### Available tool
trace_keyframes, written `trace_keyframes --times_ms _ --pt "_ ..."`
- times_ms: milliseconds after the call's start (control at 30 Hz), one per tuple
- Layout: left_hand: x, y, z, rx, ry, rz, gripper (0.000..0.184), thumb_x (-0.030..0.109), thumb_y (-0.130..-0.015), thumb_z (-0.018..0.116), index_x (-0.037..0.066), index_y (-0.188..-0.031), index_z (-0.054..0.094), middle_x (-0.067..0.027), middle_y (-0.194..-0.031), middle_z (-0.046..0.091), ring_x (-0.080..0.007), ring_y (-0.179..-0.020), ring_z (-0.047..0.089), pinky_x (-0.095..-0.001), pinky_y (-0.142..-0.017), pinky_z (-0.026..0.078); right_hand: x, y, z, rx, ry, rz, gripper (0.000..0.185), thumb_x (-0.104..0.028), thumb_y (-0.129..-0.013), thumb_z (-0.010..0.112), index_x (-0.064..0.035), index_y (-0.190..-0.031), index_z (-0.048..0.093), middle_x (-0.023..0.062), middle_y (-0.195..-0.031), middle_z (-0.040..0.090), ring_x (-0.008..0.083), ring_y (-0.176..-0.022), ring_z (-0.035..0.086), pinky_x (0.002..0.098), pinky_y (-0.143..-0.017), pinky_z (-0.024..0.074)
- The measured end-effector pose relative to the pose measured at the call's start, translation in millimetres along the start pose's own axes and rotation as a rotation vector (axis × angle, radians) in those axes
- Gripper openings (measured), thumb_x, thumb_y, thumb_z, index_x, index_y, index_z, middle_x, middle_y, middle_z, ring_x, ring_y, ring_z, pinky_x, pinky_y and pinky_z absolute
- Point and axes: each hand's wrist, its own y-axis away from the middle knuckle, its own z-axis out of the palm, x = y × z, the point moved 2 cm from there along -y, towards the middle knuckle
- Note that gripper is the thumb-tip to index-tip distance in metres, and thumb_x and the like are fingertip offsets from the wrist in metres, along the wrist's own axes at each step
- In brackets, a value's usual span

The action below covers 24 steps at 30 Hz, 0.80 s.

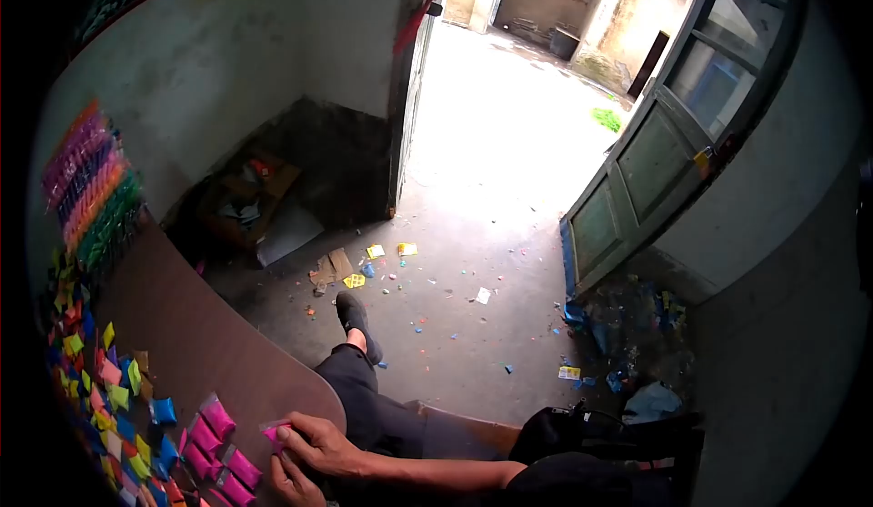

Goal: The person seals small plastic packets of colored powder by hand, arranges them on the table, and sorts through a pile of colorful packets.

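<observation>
As the right hand [326,445] works over the near edge of the surface [195,325], its thumb and fingers come together on a small pink packet [272,433], pinched tight with almost no gap! Just below it is the left hand [296,484], its fingers curled close under the packet's lower edge; whether they grip it or merely brush it, I cannot tell, with so much of that hand hidden.

So the step in hand, by my reading, is single-packet handling: one piece held up by the rounded corner while its likenesses wait alongside. And look at those, a tidy cluster of pink packets [216,416] lying just beside the hands, with a blue packet [163,411] near them and a great spread of mixed packets [109,372] running up the left side. Beyond that stands a stack of bright strips [95,184], well apart from the action.

What does the next move call for? A steady pinch, I'd judge, light enough not to squash what looks like a soft filling, and room kept between the held piece and its neighbours.
</observation>
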Motion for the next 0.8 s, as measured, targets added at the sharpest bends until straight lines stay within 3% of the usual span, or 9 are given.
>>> trace_keyframes --times_ms 67,267,367,500,567,667,800 --pt "39.8 3.1 3.6 0.038 -0.174 -0.073 0.043 0.032 -0.106 0.056 -0.005 -0.122 0.067 -0.0261 -0.11 0.072 -0.0355 -0.097 0.07 -0.0411 -0.083 0.055 1.8 0.9 0.6 0.014 0.05 -0.052 0.028 -0.027 -0.108 0.055 -0.0005 -0.102 0.059 0.006 -0.079 0.054 0.0122 -0.073 0.05 0.0317 -0.064 0.0425" --pt "51.2 1.9 6.9 0.033 -0.049 -0.082 0.044 0.034 -0.106 0.055 -0.006 -0.118 0.067 -0.0249 -0.109 0.072 -0.0329 -0.097 0.069 -0.0395 -0.082 0.055 5.3 -0.5 -0.7 -0.025 -0.011 0.001 0.026 -0.025 -0.107 0.054 0.0001 -0.104 0.061 0.009 -0.081 0.057 0.0146 -0.075 0.054 0.0319 -0.066 0.0448" --pt "19.8 1.0 4.9 0.049 0.106 -0.116 0.045 0.034 -0.107 0.054 -0.006 -0.122 0.066 -0.0247 -0.112 0.071 -0.0324 -0.101 0.068 -0.0393 -0.084 0.055 14.8 0.1 2.3 -0.051 0.011 -0.072 0.026 -0.024 -0.107 0.055 0.0011 -0.103 0.061 0.011 -0.081 0.058 0.0175 -0.075 0.057 0.0331 -0.067 0.0461" --pt "27.8 -0.9 0.8 0.025 -0.057 -0.131 0.046 0.035 -0.107 0.054 -0.005 -0.125 0.065 -0.0238 -0.114 0.071 -0.0323 -0.102 0.068 -0.0388 -0.085 0.055 10.2 -1.0 1.8 -0.07 -0.001 -0.058 0.026 -0.023 -0.106 0.056 0.0019 -0.1 0.061 0.0115 -0.081 0.058 0.0194 -0.075 0.058 0.0344 -0.067 0.0462" --pt "25.9 -0.4 1.8 0.109 -0.074 -0.011 0.046 0.035 -0.106 0.055 -0.006 -0.124 0.066 -0.0231 -0.113 0.071 -0.0322 -0.101 0.068 -0.0388 -0.085 0.055 12.4 -1.3 2.4 -0.085 0.064 -0.076 0.026 -0.023 -0.106 0.055 0.002 -0.1 0.061 0.0118 -0.081 0.057 0.019 -0.075 0.058 0.0346 -0.067 0.0459" --pt "36.3 -1.4 2.5 0.118 -0.183 -0.059 0.044 0.033 -0.106 0.054 -0.006 -0.122 0.066 -0.0235 -0.113 0.071 -0.0316 -0.099 0.068 -0.0384 -0.084 0.055 17.2 -1.5 1.8 -0.098 0.091 -0.024 0.026 -0.022 -0.106 0.054 0.0024 -0.1 0.061 0.0124 -0.081 0.057 0.0196 -0.074 0.057 0.0348 -0.067 0.0457" --pt "37.5 0.0 4.0 0.082 -0.059 -0.124 0.045 0.035 -0.106 0.054 -0.006 -0.12 0.067 -0.0216 -0.11 0.071 -0.0297 -0.096 0.068 -0.037 -0.082 0.055 10.0 -1.5 -2.1 -0.112 0.063 0.048 0.025 -0.021 -0.105 0.055 0.0026 -0.101 0.062 0.0142 -0.082 0.058 0.0204 -0.076 0.059 0.0355 -0.068 0.0466"
